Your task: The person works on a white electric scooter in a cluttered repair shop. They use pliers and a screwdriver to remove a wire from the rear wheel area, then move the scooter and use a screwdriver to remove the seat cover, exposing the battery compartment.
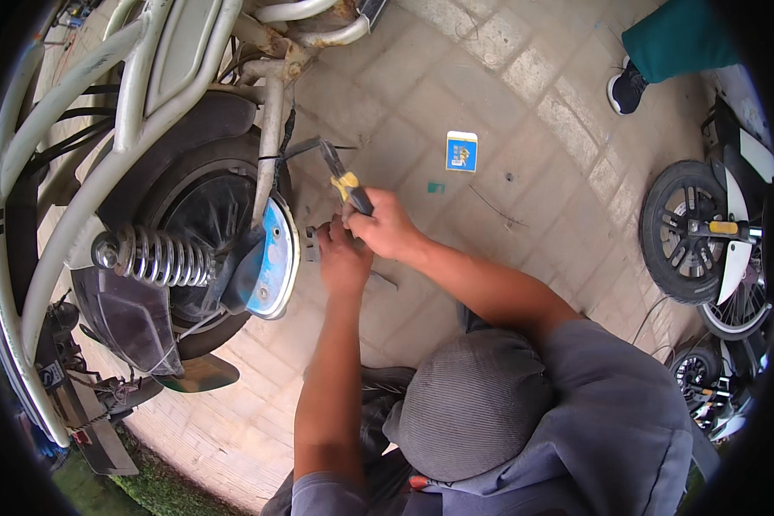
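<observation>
Neither my left hand nor my right hand is in view. Below me crouches another person in a ribbed dark cap point(473, 404), seen from above. That person's right hand point(385, 225) grips a hand tool point(347, 182) with a yellow and black handle; its metal end angles left, its exact kind unclear. Beside it, the person's left hand point(344, 254) is low at a small grey metal piece point(312, 244). To the left are a wheel point(202, 206) with a dark hub, a blue and white rounded panel point(271, 262) and a coil spring point(168, 258).
A pale tubular frame point(69, 232) fills the left side. On the paving point(396, 103) lie a blue and white packet point(462, 153) and a green scrap point(436, 187). Someone's dark shoe point(628, 89) is at upper right. Along the right edge stands a two-wheeler's wheel point(658, 232).
</observation>
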Tool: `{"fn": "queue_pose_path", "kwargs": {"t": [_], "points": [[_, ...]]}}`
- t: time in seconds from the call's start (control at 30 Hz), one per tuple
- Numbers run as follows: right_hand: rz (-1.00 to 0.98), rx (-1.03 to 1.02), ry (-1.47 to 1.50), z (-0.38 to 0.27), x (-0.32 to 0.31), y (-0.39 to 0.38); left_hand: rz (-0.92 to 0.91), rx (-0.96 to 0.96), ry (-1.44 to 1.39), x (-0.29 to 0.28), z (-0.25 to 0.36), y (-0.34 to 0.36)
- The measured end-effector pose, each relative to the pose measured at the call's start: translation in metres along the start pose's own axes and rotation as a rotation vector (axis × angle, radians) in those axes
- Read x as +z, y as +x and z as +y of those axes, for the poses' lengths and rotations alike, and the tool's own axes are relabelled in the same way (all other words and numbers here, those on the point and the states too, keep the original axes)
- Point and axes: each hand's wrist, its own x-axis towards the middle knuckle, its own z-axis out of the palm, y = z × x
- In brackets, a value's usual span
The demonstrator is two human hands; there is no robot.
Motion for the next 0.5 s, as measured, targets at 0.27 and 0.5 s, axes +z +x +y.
{"fn": "queue_pose_path", "kwargs": {"t": [0.27,0.5], "points": [[-0.208,0.034,-0.966,-0.095,-0.103,-0.1,-0.113,-0.163,-0.071,-0.046,0.047,-0.015],[-0.395,0.246,-1.176,-0.269,-0.051,-0.172,-0.599,-0.335,-0.281,-0.255,0.076,-0.141]]}}
